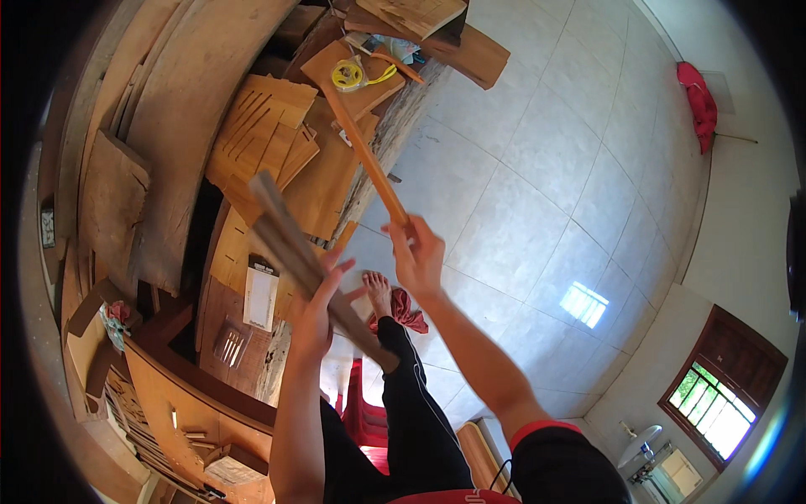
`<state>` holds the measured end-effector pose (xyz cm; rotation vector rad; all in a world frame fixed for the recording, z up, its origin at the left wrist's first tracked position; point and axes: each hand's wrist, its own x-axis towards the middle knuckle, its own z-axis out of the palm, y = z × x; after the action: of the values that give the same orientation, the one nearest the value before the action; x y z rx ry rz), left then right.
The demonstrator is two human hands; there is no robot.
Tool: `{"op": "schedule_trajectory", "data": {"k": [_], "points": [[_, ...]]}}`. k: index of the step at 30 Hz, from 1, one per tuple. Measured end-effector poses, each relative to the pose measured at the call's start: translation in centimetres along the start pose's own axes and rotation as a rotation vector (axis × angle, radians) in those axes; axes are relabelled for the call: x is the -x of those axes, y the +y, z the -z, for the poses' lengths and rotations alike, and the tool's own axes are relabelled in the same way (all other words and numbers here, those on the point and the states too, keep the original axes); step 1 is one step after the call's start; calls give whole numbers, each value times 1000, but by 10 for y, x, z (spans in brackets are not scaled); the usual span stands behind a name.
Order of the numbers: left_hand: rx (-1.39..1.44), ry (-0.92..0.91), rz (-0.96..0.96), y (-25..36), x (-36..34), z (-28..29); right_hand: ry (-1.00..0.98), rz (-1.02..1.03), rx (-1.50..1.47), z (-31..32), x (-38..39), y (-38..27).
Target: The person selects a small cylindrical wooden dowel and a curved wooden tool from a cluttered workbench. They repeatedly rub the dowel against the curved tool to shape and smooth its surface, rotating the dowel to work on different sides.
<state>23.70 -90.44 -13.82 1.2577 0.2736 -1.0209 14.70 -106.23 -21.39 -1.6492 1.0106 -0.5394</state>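
My left hand (314, 317) grips a dark grey-brown length of wood (363, 336), its fingers and thumb around the middle. This wood slants from the upper left down toward my knee and is blurred; whether it is one piece or two side by side I cannot tell. My right hand (417, 256) is closed around the near end of a slim orange-brown wooden stick (361, 151). The far end of that stick reaches over a small board (369, 97) on the workbench, close to a yellow tape roll (347, 74).
The thick wooden bench (336, 189) on the left bears boards, a slotted wooden panel (252, 126) and a clipboard (261, 294). Large planks (197, 101) lean beyond it. A red stool (363, 412) stands by my legs, near a red cloth (407, 312) on the tiled floor (520, 210).
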Motion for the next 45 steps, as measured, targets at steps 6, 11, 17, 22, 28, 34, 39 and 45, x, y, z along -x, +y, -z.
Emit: {"op": "schedule_trajectory", "data": {"k": [6, 11, 17, 22, 28, 34, 39, 45], "points": [[100, -202, -174, 9, -4, -28, -209, -32, -105, 50, 92, -56], [94, 3, -129, 31, 62, 15, -729, 343, 34, 52, 98, -87], [-9, 423, -203, 111, 215, 142, -1139, 257, 20, -17, 141, -108], [-154, 1058, -84, 127, 395, 310, -1173, 402, 168, -113, 193, -154], [-143, 1388, 133, 22, 566, 480, -1283, 639, 107, -218, 286, -211], [-406, 1580, 333, -122, 571, 559, -1336, 687, 116, -272, 359, -219], [-510, 1609, 366, -170, 548, 570, -1286, 594, 189, -264, 375, -209], [-760, 1785, 376, -143, 506, 543, -1262, 519, 195, -211, 341, -215]]}}
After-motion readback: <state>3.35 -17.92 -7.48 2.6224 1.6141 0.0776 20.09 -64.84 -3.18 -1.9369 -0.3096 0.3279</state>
